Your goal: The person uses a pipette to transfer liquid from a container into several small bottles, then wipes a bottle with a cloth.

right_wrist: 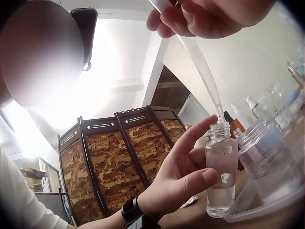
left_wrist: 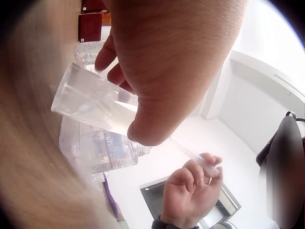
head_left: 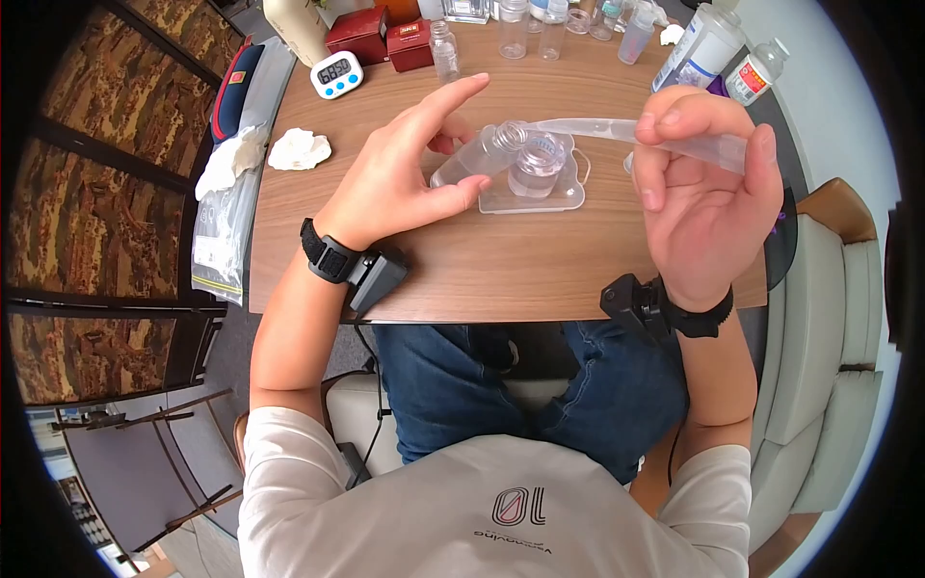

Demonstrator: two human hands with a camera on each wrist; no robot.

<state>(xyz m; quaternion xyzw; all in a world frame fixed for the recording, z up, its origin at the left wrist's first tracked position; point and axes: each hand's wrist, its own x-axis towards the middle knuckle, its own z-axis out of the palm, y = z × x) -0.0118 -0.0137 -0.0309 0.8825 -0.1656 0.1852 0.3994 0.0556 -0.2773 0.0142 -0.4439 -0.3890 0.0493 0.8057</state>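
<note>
My left hand [head_left: 385, 183] holds a small clear bottle [head_left: 462, 164] between thumb and fingers, its index finger stretched out past the neck. In the right wrist view that bottle [right_wrist: 220, 198] is uncapped and has clear liquid inside. My right hand [head_left: 708, 197] pinches a translucent plastic dropper [head_left: 602, 128] whose thin tip is right at the bottle's mouth. Close beside it, a wider clear bottle [head_left: 535, 178] with liquid and blue print stands on a clear plastic tray [head_left: 564, 201].
A white timer [head_left: 336, 75], red boxes [head_left: 409, 45] and an empty-looking glass bottle [head_left: 444, 53] stand at the back. Crumpled white tissue [head_left: 299, 149] lies left. Several clear bottles line the back right, with a larger labelled bottle [head_left: 699, 48] among them.
</note>
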